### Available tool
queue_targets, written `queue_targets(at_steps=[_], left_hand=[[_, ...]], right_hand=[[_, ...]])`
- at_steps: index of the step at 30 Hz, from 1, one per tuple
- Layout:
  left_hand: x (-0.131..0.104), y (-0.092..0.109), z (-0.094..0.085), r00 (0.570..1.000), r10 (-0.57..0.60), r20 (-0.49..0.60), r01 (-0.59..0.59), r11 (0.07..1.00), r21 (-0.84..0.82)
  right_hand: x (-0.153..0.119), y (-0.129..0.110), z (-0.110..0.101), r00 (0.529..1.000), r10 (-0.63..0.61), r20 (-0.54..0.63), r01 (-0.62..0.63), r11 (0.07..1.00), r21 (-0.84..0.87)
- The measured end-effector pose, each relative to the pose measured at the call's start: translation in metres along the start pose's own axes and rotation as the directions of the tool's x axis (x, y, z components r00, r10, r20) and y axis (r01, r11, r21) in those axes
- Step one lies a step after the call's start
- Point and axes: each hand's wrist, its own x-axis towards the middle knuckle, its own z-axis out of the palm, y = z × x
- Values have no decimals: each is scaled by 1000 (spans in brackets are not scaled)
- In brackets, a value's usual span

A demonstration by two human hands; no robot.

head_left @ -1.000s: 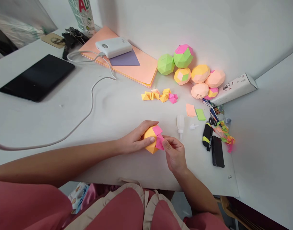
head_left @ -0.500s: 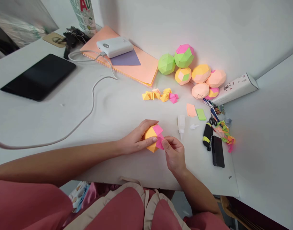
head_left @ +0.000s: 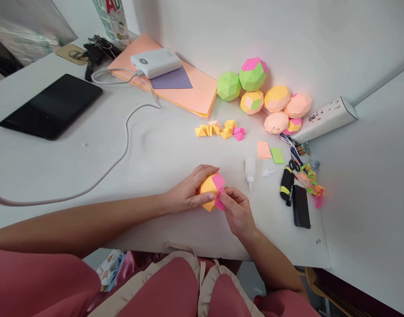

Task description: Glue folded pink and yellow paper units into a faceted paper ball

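Observation:
My left hand is wrapped round an orange and pink folded-paper ball, thumb on the near side and fingers over the far side. With thumb and fingertips, my right hand pinches the pink paper on the ball's right side. Part of that pink paper is hidden behind the fingers. A white glue bottle lies beyond my right hand, its nozzle toward me, and a small white cap is beside it. Folded paper pieces in orange, peach and pink lie in a row farther back.
Finished-looking paper balls rest against the wall. To the right are peach squares, green squares, scissors, a black-yellow cutter and a black case. A tablet and cabled power bank lie left.
My right thumb and fingers have moved slightly left, farther over the ball's pink paper. My left hand keeps its hold. The whole view has shifted a little.

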Motion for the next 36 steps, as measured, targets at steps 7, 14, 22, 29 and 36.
queue_targets(at_steps=[7,14,22,29,36], left_hand=[[1,0,0,999,28,20,-28,999,19],[0,-1,0,997,72,1,-72,996,60],[0,-4,4,990,106,90,-113,991,67],[0,0,2,984,127,125,-133,990,43],[-1,-2,3,977,142,157,-153,986,65]], right_hand=[[1,1,-1,999,29,39,-29,1000,-4],[3,1,-2,999,-34,-27,34,999,21],[3,2,2,999,11,-50,-7,997,82],[3,0,0,999,41,2,-41,997,65],[3,3,-1,1000,-10,-19,10,1000,28]])
